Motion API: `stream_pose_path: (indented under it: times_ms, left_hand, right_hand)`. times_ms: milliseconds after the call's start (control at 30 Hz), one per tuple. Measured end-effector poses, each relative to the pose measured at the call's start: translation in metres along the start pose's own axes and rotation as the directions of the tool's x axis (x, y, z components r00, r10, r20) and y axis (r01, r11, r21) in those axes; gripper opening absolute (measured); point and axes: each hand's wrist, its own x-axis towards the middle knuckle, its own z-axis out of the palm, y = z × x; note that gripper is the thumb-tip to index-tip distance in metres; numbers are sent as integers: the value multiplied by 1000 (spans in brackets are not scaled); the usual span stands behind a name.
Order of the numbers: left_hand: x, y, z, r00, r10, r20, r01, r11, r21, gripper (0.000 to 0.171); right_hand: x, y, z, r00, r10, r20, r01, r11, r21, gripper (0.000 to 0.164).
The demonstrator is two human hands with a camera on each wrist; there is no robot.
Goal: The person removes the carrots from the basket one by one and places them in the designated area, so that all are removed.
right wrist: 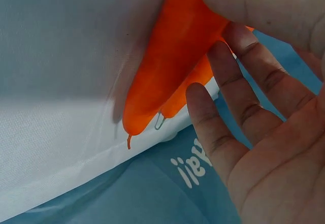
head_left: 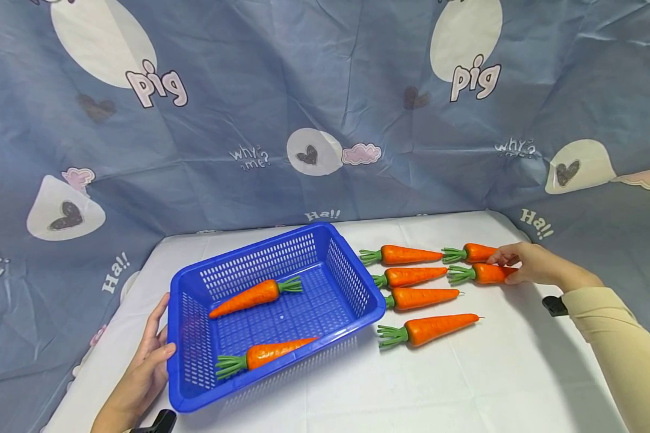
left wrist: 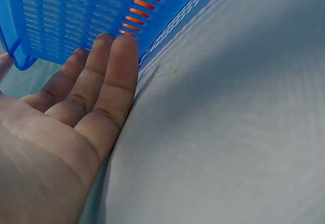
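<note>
A blue plastic basket [head_left: 273,382] stands on the left of the white table with two carrots inside, an upper carrot [head_left: 251,297] and a lower carrot [head_left: 273,353] partly hidden by the near rim. My left hand [head_left: 143,367] holds its left end, thumb at the rim; in the left wrist view the fingers [left wrist: 119,76] lie against the slotted outer wall. At the right, my right hand [head_left: 538,264] pinches a carrot [head_left: 490,273] between thumb and fingers, its leaves pointing left. Just behind it lies another carrot [head_left: 476,251], close to the fingers.
Several carrots lie in a column right of the basket, among them a nearest carrot [head_left: 439,329] and a farthest carrot [head_left: 411,254]. The basket's right rim overlaps some leaves. A blue printed cloth [head_left: 314,90] hangs behind the white table [head_left: 411,391].
</note>
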Motion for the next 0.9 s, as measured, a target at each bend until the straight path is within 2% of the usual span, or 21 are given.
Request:
stream_pose_path:
  times_ms: [667,900]
  left_hand:
    - [-1,2,1,1000,-5,-2,5,1000,18,81]
    - [-2,4,3,1000,-25,-4,25,999,30,81]
  right_hand:
    - [3,-9,-5,999,-21,-30,22,1000,14,32]
    - [7,-16,-8,999,10,-35,-11,1000,-26,31]
